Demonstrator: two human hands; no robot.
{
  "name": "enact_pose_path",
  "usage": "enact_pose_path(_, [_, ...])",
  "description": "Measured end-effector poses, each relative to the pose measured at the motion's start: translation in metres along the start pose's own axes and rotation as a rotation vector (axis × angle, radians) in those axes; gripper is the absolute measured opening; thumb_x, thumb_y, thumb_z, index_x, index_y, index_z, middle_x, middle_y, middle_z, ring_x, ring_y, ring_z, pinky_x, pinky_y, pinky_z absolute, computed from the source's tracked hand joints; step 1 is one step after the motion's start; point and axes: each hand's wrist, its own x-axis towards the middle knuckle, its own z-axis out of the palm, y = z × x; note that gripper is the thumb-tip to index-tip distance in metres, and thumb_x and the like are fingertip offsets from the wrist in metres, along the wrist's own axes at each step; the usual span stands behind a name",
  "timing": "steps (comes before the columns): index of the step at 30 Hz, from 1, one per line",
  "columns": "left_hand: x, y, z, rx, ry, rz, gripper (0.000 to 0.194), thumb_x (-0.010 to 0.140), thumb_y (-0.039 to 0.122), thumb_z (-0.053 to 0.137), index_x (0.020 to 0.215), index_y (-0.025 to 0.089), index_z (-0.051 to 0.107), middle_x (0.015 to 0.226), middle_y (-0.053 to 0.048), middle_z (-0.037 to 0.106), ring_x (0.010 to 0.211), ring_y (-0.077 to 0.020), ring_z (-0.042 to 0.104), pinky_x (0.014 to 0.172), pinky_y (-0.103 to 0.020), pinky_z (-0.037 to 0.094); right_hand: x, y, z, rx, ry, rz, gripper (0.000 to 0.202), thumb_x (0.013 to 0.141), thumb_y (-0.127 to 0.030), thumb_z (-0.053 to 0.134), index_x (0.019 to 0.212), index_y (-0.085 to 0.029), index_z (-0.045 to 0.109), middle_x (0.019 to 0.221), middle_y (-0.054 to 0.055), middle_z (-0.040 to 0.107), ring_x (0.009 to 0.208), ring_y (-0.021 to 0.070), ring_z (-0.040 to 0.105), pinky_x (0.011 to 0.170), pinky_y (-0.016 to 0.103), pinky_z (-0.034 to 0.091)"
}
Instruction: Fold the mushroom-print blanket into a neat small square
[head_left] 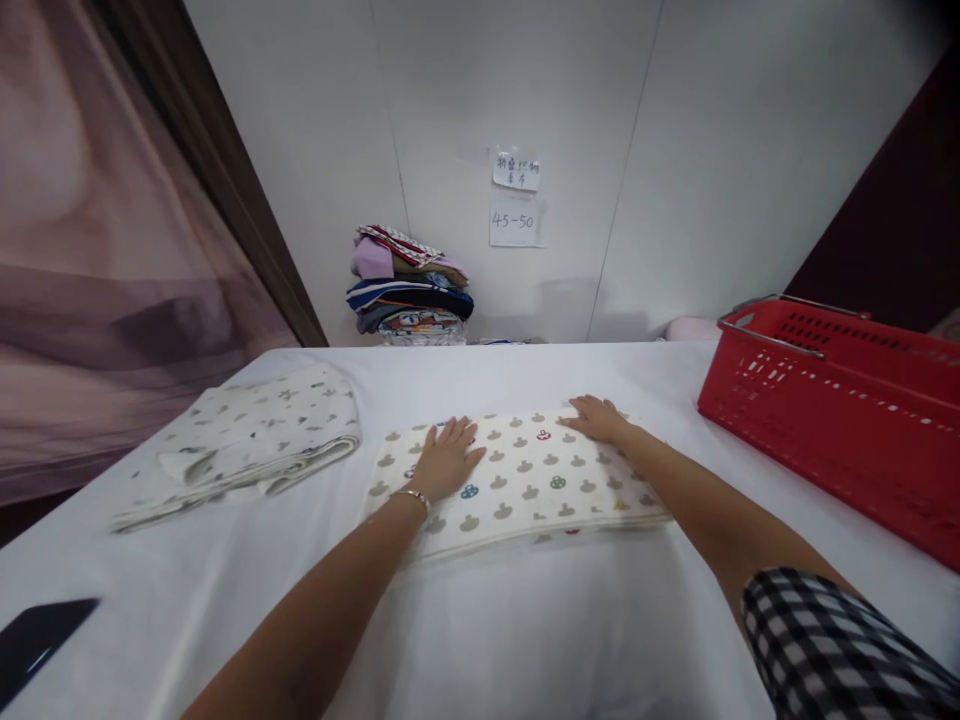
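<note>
A folded white cloth point(525, 475) printed with grey and a few coloured mushrooms lies flat in the middle of the table, its layers showing along the near edge. My left hand point(444, 458) rests flat on its left part, fingers spread and pointing away from me. Near the cloth's far edge, right of centre, my right hand point(596, 416) lies palm down with fingers stretched out. Neither hand grips the fabric. A bracelet point(416, 497) circles my left wrist, and a black-and-white checked sleeve point(832, 640) covers my upper right arm.
Another folded white cloth point(277, 425) with small dark prints lies at the left. A red basket point(832, 430) stands on the right. At the near left is a dark flat device point(41, 640). Folded textiles point(411, 290) are stacked beyond the far edge of the white-covered table point(555, 640).
</note>
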Motion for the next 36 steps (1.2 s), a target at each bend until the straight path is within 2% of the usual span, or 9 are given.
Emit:
enact_pose_path(4, [0.002, 0.0, -0.002, 0.029, -0.019, -0.011, 0.056, 0.093, 0.048, 0.028, 0.142, 0.022, 0.036, 0.152, -0.004, 0.026, 0.142, -0.0255, 0.017, 0.114, -0.052, 0.011, -0.018, -0.024, 0.016, -0.042, 0.122, -0.159, 0.071, 0.09, -0.063, 0.022, 0.147, -0.02, 0.025, 0.155, 0.008, 0.016, 0.143, 0.0273, 0.006, 0.113, 0.05, 0.005])
enact_pose_path(7, [0.003, -0.001, 0.0, 0.058, 0.007, 0.002, 0.056, 0.093, 0.047, 0.028, 0.142, 0.022, 0.036, 0.152, -0.004, 0.028, 0.141, -0.0257, 0.019, 0.113, -0.052, 0.012, -0.024, -0.038, 0.025, -0.008, 0.044, -0.263, 0.072, 0.09, -0.064, 0.017, 0.148, -0.022, 0.022, 0.155, 0.007, 0.015, 0.143, 0.0254, 0.008, 0.113, 0.049, 0.007])
enact_pose_path(13, [0.004, -0.006, 0.006, 0.086, 0.041, 0.022, 0.056, 0.093, 0.048, 0.027, 0.142, 0.022, 0.037, 0.151, -0.006, 0.031, 0.141, -0.0267, 0.02, 0.113, -0.053, 0.014, -0.029, -0.044, 0.017, 0.031, 0.007, -0.256, 0.068, 0.091, -0.061, 0.021, 0.147, -0.022, 0.025, 0.155, 0.008, 0.017, 0.143, 0.0251, 0.011, 0.112, 0.05, 0.008])
enact_pose_path(17, [0.005, -0.005, 0.005, 0.125, 0.072, 0.012, 0.056, 0.093, 0.046, 0.029, 0.142, 0.021, 0.038, 0.152, -0.006, 0.028, 0.141, -0.0265, 0.018, 0.112, -0.052, 0.013, -0.048, -0.024, 0.009, 0.007, 0.069, -0.145, 0.066, 0.092, -0.058, 0.024, 0.146, -0.021, 0.028, 0.155, 0.01, 0.015, 0.143, 0.0268, 0.009, 0.112, 0.052, 0.006])
enact_pose_path(21, [0.005, -0.004, 0.004, 0.12, 0.044, 0.005, 0.055, 0.092, 0.045, 0.031, 0.142, 0.022, 0.037, 0.151, -0.006, 0.029, 0.141, -0.0266, 0.021, 0.112, -0.053, 0.014, -0.075, 0.022, 0.01, -0.025, 0.085, 0.081, 0.061, 0.093, -0.053, 0.03, 0.144, -0.022, 0.031, 0.155, 0.01, 0.018, 0.142, 0.0273, 0.011, 0.111, 0.054, 0.009])
enact_pose_path(24, [0.006, -0.005, 0.003, 0.107, 0.017, 0.001, 0.055, 0.092, 0.045, 0.031, 0.142, 0.023, 0.036, 0.151, -0.006, 0.03, 0.141, -0.0268, 0.021, 0.111, -0.052, 0.015, -0.088, 0.048, 0.013, -0.004, 0.067, 0.17, 0.059, 0.093, -0.053, 0.028, 0.144, -0.024, 0.03, 0.155, 0.007, 0.017, 0.142, 0.0251, 0.011, 0.11, 0.054, 0.013])
enact_pose_path(27, [0.008, -0.005, 0.001, 0.087, 0.001, 0.002, 0.056, 0.092, 0.045, 0.03, 0.143, 0.023, 0.036, 0.151, -0.006, 0.029, 0.141, -0.027, 0.02, 0.111, -0.053, 0.016, -0.09, 0.052, 0.012, 0.005, 0.068, 0.172, 0.059, 0.093, -0.053, 0.028, 0.144, -0.023, 0.029, 0.155, 0.006, 0.016, 0.143, 0.0243, 0.01, 0.111, 0.052, 0.015])
enact_pose_path(32, [0.006, 0.002, -0.012, 0.012, -0.048, -0.033, 0.059, 0.092, 0.049, 0.027, 0.144, 0.021, 0.033, 0.154, -0.008, 0.021, 0.142, -0.0263, 0.015, 0.112, -0.051, 0.015, -0.095, 0.039, 0.004, -0.027, 0.057, 0.17, 0.057, 0.094, -0.05, 0.03, 0.143, -0.023, 0.032, 0.154, 0.009, 0.02, 0.142, 0.0259, 0.014, 0.11, 0.054, 0.016])
enact_pose_path(36, [-0.027, -0.001, -0.026, 0.008, -0.017, -0.027, 0.061, 0.091, 0.054, 0.029, 0.142, 0.021, 0.036, 0.154, -0.009, 0.02, 0.142, -0.0268, 0.014, 0.112, -0.053, 0.011, -0.124, 0.046, 0.025, -0.157, 0.196, 0.083, 0.051, 0.094, -0.042, 0.03, 0.142, -0.025, 0.036, 0.153, 0.009, 0.025, 0.141, 0.0275, 0.016, 0.109, 0.057, 0.016])
